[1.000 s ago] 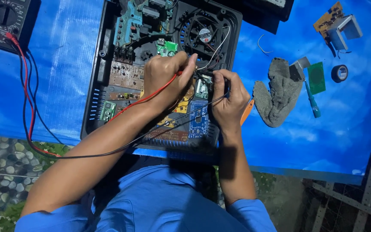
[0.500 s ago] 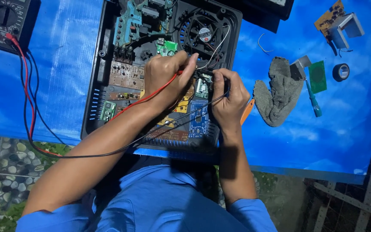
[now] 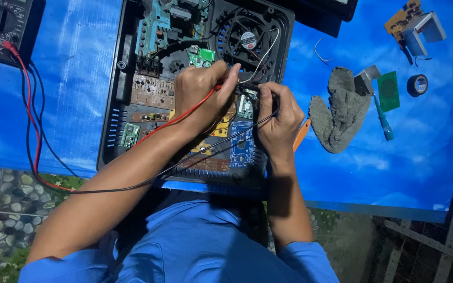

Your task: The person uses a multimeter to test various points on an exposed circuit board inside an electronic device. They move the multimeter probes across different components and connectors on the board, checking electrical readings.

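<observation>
An opened black device case (image 3: 112, 126) lies on the blue sheet, packed with circuit boards and a round fan (image 3: 246, 36). My left hand (image 3: 201, 91) holds the red test probe (image 3: 184, 112), its tip down on the boards near the middle. My right hand (image 3: 279, 118) grips the black probe (image 3: 252, 123) beside a small board (image 3: 245, 105), just right of my left hand. Red and black leads (image 3: 32, 131) run left to a black multimeter (image 3: 1, 23) at the top left corner.
A grey rag (image 3: 339, 112), a green-handled screwdriver (image 3: 383, 118), a green board piece (image 3: 389, 90), a roll of black tape (image 3: 418, 85) and a small board with a metal part (image 3: 412, 23) lie to the right. An orange tool (image 3: 301, 135) pokes out beside my right hand.
</observation>
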